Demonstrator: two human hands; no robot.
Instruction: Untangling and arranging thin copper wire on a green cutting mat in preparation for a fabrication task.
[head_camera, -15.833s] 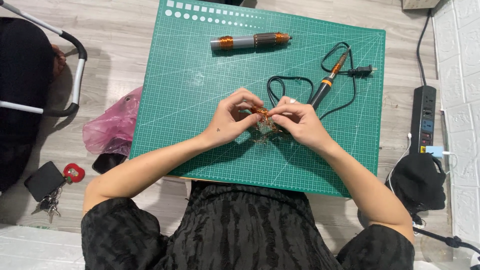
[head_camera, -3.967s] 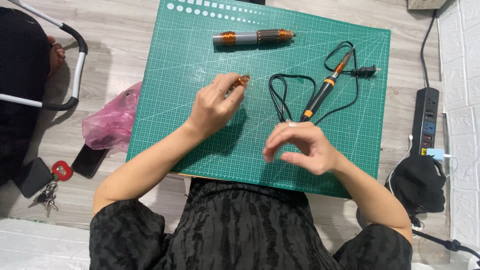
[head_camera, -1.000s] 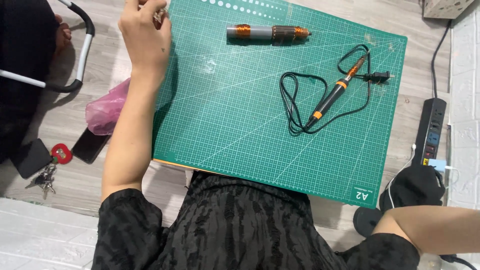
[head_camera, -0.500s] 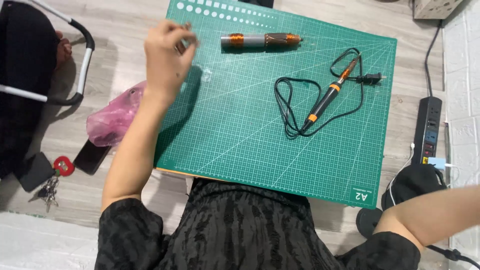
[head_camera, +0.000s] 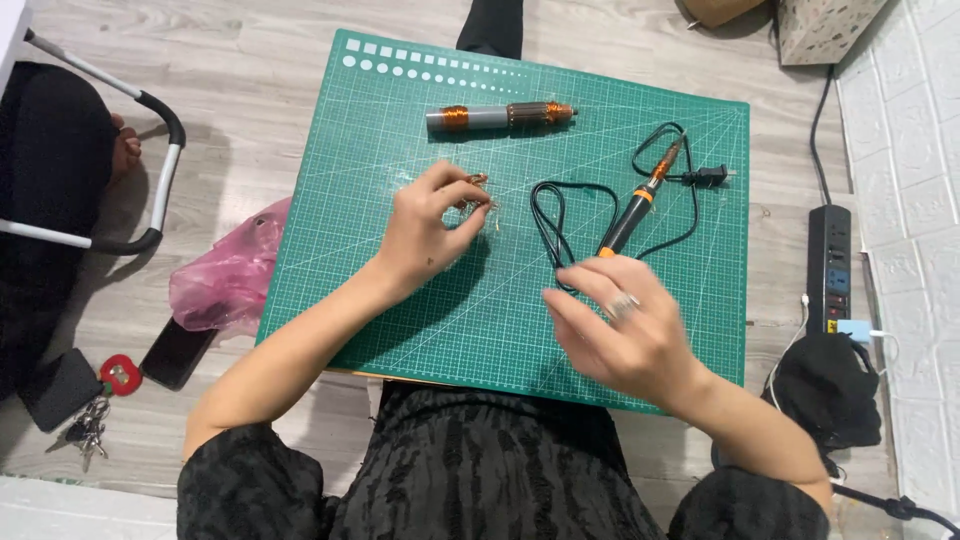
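— What does the head camera show of the left hand (head_camera: 425, 225)?
— It sits over the green cutting mat (head_camera: 400, 310), fingers pinched on a small tangle of copper wire (head_camera: 478, 195) held just above the mat, below the wound tool.
— Which tool?
— A grey rod with copper coils (head_camera: 500, 117), lying flat near the mat's far edge, apart from the hand.
— And the right hand (head_camera: 625, 330)?
— Open and empty, fingers loosely spread and a little blurred, a ring on one finger. It hovers over the mat's near right part, just beside the handle end of the soldering iron (head_camera: 640, 205), whose black cord (head_camera: 560, 215) loops across the mat.
— What lies off the mat?
— On the wooden floor, a pink plastic bag (head_camera: 225, 275) touches the mat's left edge, with a dark phone (head_camera: 178, 352) and a bunch of keys (head_camera: 85, 425) nearby. A black power strip (head_camera: 830, 265) lies to the right.
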